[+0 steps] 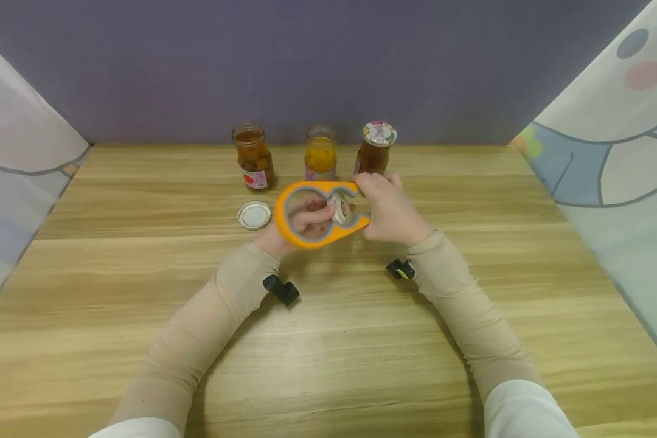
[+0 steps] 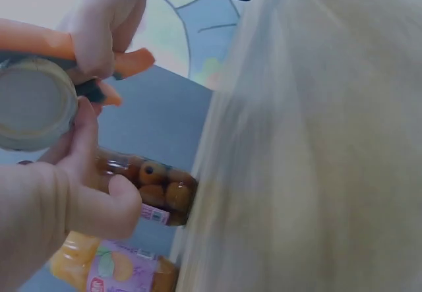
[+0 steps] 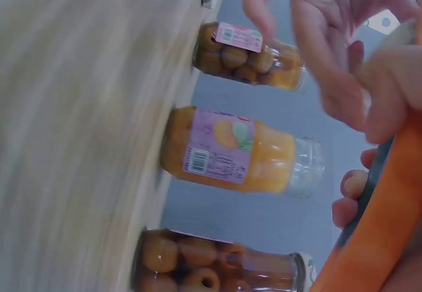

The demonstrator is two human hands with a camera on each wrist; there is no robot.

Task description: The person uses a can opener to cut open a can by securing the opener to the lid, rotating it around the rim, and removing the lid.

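Observation:
My right hand (image 1: 390, 207) grips an orange jar opener (image 1: 281, 214) with a grey inner lining by its two arms, above the table. My left hand (image 1: 311, 220) shows through the opener's large loop and pinches a whitish jar lid (image 1: 341, 208) at its edge. In the left wrist view the lid (image 2: 33, 104) turns its pale face to the camera, overlapping the opener. Behind the hands stand an uncovered jar of dark fruit (image 1: 254, 158), an uncovered jar of yellow fruit (image 1: 321, 155), and another dark fruit jar (image 1: 373, 157) with a patterned lid (image 1: 380, 133) on.
A second jar lid (image 1: 254, 215) lies pale side up on the wooden table (image 1: 306, 353), in front of the left jar. A dark grey panel (image 1: 317, 67) rises directly behind the jars. Printed cloths (image 1: 618, 164) hang at both sides.

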